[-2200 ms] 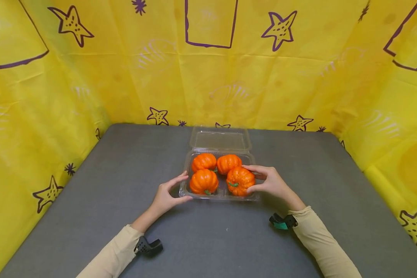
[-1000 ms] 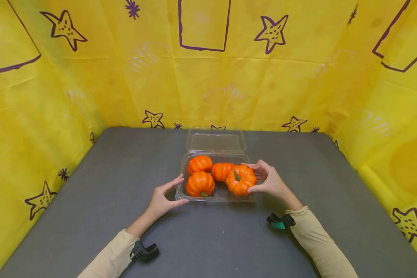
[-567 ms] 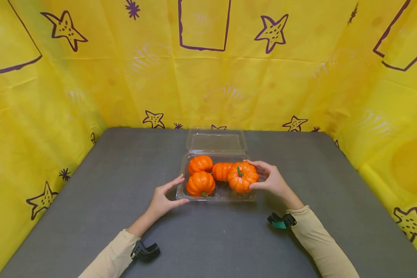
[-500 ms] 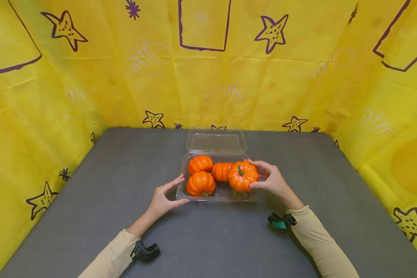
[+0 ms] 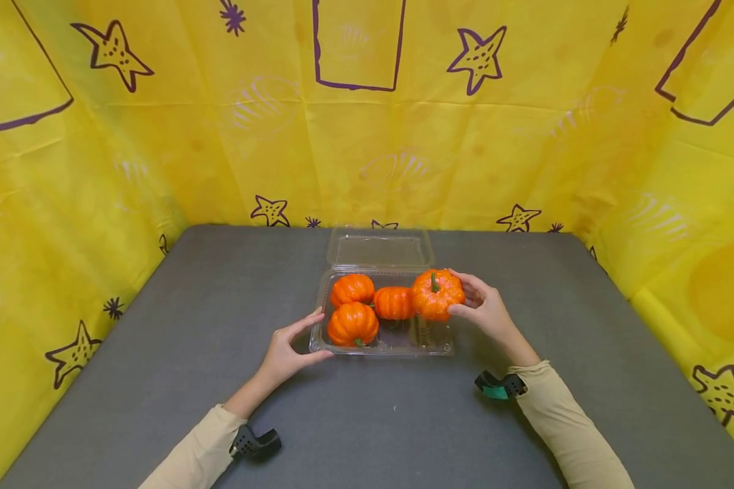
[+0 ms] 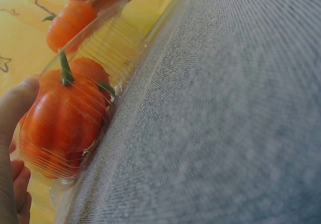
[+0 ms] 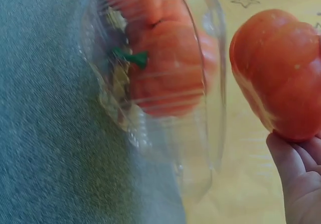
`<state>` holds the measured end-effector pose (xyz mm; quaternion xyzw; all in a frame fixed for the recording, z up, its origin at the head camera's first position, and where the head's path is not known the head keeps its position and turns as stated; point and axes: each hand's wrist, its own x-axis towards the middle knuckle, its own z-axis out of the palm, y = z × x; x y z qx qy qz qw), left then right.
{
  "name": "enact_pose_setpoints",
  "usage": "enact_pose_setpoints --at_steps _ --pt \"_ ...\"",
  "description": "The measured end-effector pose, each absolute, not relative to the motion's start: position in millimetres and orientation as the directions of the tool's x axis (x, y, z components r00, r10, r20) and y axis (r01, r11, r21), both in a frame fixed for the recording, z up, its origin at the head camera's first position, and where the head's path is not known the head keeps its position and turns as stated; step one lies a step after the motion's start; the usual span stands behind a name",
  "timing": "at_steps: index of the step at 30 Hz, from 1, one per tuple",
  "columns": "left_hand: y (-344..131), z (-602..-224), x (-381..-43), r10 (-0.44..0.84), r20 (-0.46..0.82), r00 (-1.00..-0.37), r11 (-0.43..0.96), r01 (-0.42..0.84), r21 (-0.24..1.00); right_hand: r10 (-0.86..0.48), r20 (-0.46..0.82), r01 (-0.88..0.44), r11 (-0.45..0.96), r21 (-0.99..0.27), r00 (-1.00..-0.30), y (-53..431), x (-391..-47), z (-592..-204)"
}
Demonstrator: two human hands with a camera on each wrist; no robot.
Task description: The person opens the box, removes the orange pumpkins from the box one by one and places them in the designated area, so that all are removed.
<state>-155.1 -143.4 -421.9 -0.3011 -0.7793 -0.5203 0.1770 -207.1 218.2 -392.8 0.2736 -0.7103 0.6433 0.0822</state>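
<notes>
My right hand (image 5: 486,305) grips a small orange pumpkin (image 5: 438,294) with a green stem. It is raised above the right rear part of a clear plastic clamshell container (image 5: 397,348). Inside the container sit three more pumpkins: one at the back left (image 5: 351,289), one at the front left (image 5: 353,324) and one at the back, right of centre (image 5: 393,303). Spread around the container's front left corner, my left hand (image 5: 284,350) touches it with thumb and fingers fairly straight. The left wrist view shows the thumb (image 6: 22,96) at the clear wall.
The container's clear lid (image 5: 380,248) lies folded back towards the rear of the grey table (image 5: 367,421). Yellow cloth (image 5: 367,136) with starfish drawings hangs behind and on both sides. Both wrists carry black bands (image 5: 257,441).
My right hand has lifted its pumpkin out of the container's front right part and carried it up, back and to the right. The left hand stays at the container's corner.
</notes>
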Motion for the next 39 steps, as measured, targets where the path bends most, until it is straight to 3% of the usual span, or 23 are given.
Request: enact_pose_setpoints --at_steps 7,15,26,35,39 --pt "-143 -421 -155 0.281 0.607 -0.743 0.274 0.668 0.691 -0.137 0.443 -0.451 0.034 -0.892 -0.886 229 -211 -392" --pt "-143 -422 -154 0.279 0.606 -0.745 0.28 0.667 0.691 -0.062 0.434 -0.438 0.076 -0.896 -0.899 238 -213 -392" --pt "-144 -422 -154 0.274 0.618 -0.737 0.283 0.675 0.681 -0.016 0.43 -0.43 -0.032 -0.902 -0.903 248 -221 -397" --pt "-143 -422 -154 0.277 0.619 -0.735 0.282 0.678 0.679 0.069 0.335 -0.341 -0.143 -0.929 -0.94 263 -226 -410" --pt "-143 -422 -154 0.274 0.616 -0.738 0.277 0.674 0.685 0.094 0.323 -0.333 -0.118 -0.935 -0.942 268 -228 -415"
